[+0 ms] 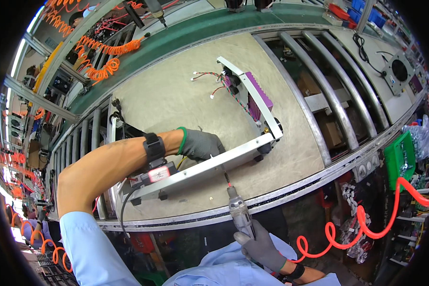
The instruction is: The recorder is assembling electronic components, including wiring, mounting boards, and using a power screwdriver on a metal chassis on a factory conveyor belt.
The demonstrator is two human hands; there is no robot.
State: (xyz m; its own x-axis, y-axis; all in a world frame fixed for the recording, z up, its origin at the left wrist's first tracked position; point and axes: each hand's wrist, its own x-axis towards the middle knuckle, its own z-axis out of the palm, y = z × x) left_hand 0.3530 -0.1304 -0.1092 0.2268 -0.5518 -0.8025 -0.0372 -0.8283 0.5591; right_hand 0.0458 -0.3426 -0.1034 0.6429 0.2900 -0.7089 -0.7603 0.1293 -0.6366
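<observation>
My right hand (pixel 263 246), in a grey glove, is wrapped round an air screwdriver (pixel 240 214) with a translucent grey body. Its bit points up and away from me, against the near side of a white metal frame (pixel 214 163) that stands on the worktable. Behind that frame panel, close to the bit, my left hand (pixel 202 144) is curled in its grey glove with the green cuff; the panel hides its fingertips. A purple finned block (pixel 259 97) sits on the frame's right arm. Thin wires with white connectors (pixel 212 96) hang loose inside it.
The metal table plate (pixel 152 90) has roller tracks (pixel 336 90) to its right and left. A red coiled air hose (pixel 362 229) loops at the lower right, by a green bin (pixel 399 157). Orange coiled hoses (pixel 105 69) and another driver (pixel 156 10) hang at the back.
</observation>
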